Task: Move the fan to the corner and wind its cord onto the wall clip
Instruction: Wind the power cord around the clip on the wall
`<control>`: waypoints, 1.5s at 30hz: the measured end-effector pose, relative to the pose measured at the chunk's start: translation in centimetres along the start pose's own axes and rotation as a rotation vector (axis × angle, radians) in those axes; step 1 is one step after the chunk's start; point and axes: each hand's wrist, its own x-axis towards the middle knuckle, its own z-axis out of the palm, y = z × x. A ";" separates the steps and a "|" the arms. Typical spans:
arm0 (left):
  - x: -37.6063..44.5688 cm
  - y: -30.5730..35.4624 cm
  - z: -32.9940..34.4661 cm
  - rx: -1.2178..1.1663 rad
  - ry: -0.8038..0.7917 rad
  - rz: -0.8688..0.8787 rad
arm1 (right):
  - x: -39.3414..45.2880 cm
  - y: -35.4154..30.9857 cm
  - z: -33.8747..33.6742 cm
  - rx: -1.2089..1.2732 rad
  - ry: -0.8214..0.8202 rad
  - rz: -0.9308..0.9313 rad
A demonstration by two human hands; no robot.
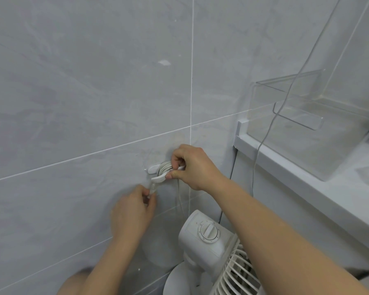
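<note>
A white fan [209, 237] with a round dial stands low in the corner by the grey tiled wall, its grille at the bottom edge. A white wall clip [152, 168] is stuck on the tile. Several turns of the white cord [164, 167] are wound round it. My right hand [190, 165] pinches the coil and the clip's outer arm. My left hand [134, 207], below and left of the clip, pinches the cord's plug end [153, 187]. A length of cord hangs from the coil down toward the fan.
A white ledge [285, 173] runs along the right, with a clear acrylic box [311, 128] on it. A thin white wire [285, 107] hangs across the box and down past the ledge. A dark cable [232, 171] runs down the corner behind the fan.
</note>
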 end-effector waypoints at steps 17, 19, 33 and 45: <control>-0.4 -3.2 -1.5 0.093 0.030 0.075 | 0.0 0.2 0.1 -0.016 0.003 0.008; -0.5 -2.8 -0.7 0.073 -0.003 0.047 | 0.0 0.3 0.2 -0.015 0.007 0.014; -0.5 7.1 1.4 -1.007 -0.450 -0.395 | -0.4 0.9 -0.9 0.103 -0.046 0.050; 0.0 7.5 1.6 -1.634 -0.763 -0.517 | -1.9 1.1 -3.2 0.083 -0.103 0.131</control>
